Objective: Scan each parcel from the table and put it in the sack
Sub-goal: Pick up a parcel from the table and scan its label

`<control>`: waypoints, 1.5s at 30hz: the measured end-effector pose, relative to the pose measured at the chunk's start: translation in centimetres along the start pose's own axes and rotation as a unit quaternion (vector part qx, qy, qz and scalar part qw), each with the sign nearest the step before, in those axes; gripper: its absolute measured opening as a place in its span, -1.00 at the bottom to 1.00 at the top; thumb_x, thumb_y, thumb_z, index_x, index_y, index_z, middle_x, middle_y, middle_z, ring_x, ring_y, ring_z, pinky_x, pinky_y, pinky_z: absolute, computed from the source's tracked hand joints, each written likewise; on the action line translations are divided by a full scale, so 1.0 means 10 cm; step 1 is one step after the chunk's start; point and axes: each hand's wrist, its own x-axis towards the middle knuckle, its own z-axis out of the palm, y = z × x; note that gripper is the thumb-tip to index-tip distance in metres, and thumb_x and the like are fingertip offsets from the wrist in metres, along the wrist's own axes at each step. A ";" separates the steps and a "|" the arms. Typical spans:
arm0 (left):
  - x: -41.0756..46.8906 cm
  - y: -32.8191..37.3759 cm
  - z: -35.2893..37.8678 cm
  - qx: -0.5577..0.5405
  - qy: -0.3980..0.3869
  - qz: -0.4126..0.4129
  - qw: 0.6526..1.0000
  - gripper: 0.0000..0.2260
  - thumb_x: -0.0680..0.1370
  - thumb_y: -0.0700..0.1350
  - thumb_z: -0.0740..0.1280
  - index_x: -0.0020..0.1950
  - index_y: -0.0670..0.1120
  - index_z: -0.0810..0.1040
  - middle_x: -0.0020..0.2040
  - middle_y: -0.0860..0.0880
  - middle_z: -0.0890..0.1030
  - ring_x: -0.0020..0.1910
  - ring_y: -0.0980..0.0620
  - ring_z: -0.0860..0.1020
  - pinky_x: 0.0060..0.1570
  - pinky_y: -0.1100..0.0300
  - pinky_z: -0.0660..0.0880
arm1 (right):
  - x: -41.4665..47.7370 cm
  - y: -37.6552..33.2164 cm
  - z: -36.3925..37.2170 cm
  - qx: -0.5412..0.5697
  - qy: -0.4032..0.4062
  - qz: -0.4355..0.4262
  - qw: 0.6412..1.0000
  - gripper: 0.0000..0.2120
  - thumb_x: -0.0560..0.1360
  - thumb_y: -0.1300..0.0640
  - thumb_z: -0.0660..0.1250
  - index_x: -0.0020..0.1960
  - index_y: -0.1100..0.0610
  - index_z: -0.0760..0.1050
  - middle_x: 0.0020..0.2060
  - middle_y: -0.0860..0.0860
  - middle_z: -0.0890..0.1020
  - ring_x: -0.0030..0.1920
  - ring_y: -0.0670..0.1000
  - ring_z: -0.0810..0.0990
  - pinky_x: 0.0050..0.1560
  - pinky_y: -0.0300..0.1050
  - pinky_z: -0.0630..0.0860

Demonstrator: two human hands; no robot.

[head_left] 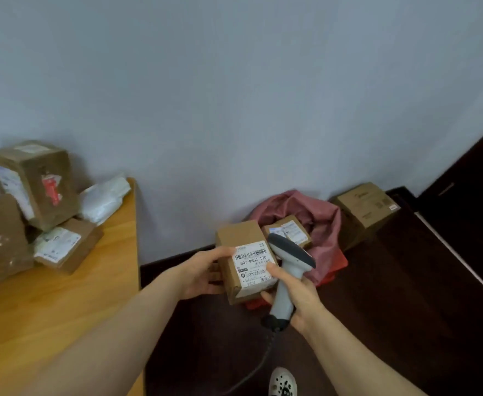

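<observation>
- Now the left hand [198,274] holds a small brown parcel [243,261] in the air, past the right edge of the table [63,310] and above the dark floor [391,310]. Its thumb lies on the white label on top, and its fingers curl round the parcel's left side.
- The right hand [297,295] has its fingers wrapped tight round the handle of the grey scanner [290,261]. The scanner's head sits just by the right edge of the label. One fingertip of this hand touches the parcel too.
- A pink sack [317,212] stands open on the floor by the wall, just behind the held parcel. A second parcel [290,231] lies inside it.
- A brown box [366,212] stands on the floor just beside the sack, on its right.
- By the far edge of the table sit a tall box [34,181], a white bag [106,198], a flat box [66,247] and a big box [0,238], all close together.
- The scanner's dark cable [251,372] hangs down near a white shoe [282,381].
</observation>
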 end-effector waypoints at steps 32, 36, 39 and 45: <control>5.64 0.78 2.12 0.861 -0.080 0.321 0.387 -0.56 0.62 -0.22 0.10 0.51 -0.04 0.20 0.56 -0.17 -0.05 0.56 -0.11 -0.14 0.43 0.04 0.15 | 3.51 -0.76 -1.75 0.101 0.299 0.120 0.941 -0.74 0.32 0.16 0.57 -0.21 0.34 0.61 -0.40 0.22 0.67 -0.52 0.05 0.60 -0.49 -0.14 0.51; 5.77 0.68 1.98 0.877 -0.134 0.208 0.411 -0.45 0.56 -0.34 0.16 0.53 -0.11 0.16 0.57 -0.10 -0.23 0.54 -0.05 -0.27 0.32 0.12 0.30 | 3.58 -0.68 -1.73 0.099 0.301 0.131 0.939 -0.73 0.32 0.15 0.57 -0.18 0.32 0.59 -0.39 0.21 0.67 -0.51 0.06 0.61 -0.47 -0.13 0.51; 5.69 0.75 1.96 0.868 -0.155 0.199 0.427 -0.37 0.50 -0.34 0.19 0.55 -0.07 0.12 0.57 -0.08 -0.27 0.54 -0.03 -0.29 0.37 0.10 0.25 | 3.53 -0.70 -1.64 0.087 0.290 0.118 0.946 -0.75 0.32 0.13 0.57 -0.14 0.27 0.61 -0.35 0.21 0.68 -0.45 0.07 0.62 -0.40 -0.10 0.52; 5.06 0.93 1.82 0.855 -0.135 0.191 0.463 -0.38 0.51 -0.19 0.29 0.54 -0.06 0.14 0.58 -0.11 -0.08 0.55 -0.08 -0.15 0.45 0.05 0.16 | 3.13 -0.97 -1.28 0.085 0.243 0.097 0.961 -0.77 0.38 0.18 0.53 -0.13 0.33 0.59 -0.32 0.28 0.66 -0.44 0.11 0.59 -0.44 -0.11 0.50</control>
